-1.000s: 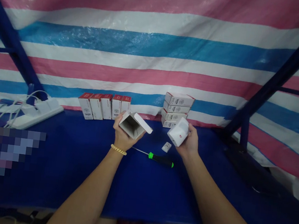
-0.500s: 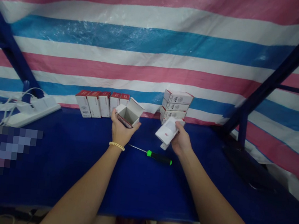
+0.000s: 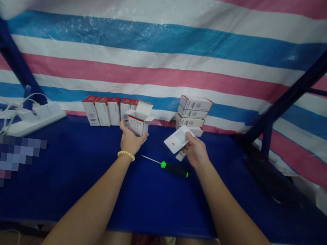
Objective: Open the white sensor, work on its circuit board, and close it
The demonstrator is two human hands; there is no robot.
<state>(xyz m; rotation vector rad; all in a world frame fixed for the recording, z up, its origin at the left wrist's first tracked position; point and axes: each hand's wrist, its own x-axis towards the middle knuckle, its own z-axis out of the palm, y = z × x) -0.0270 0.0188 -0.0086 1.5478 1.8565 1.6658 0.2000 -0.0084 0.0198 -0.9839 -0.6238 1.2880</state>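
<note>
My left hand is wrapped round a small white and red carton, which stands upright with its top flaps raised. In my right hand is a white plastic device with a small red mark, pinched at its right side and tilted above the table. A small white printed piece shows just below it; whether my fingers touch it I cannot tell. Between and below the hands lies a screwdriver with a black and green handle, its shaft pointing left.
A row of red-topped cartons stands behind my left hand. Several more cartons are stacked behind my right hand. A white power strip with plugs and cables lies at the left on the blue table. Striped sheeting hangs behind.
The carton has been tipped upright, so its printed front now shows instead of its open inside. The white device has moved slightly left and turned. The screwdriver stays where it was.
</note>
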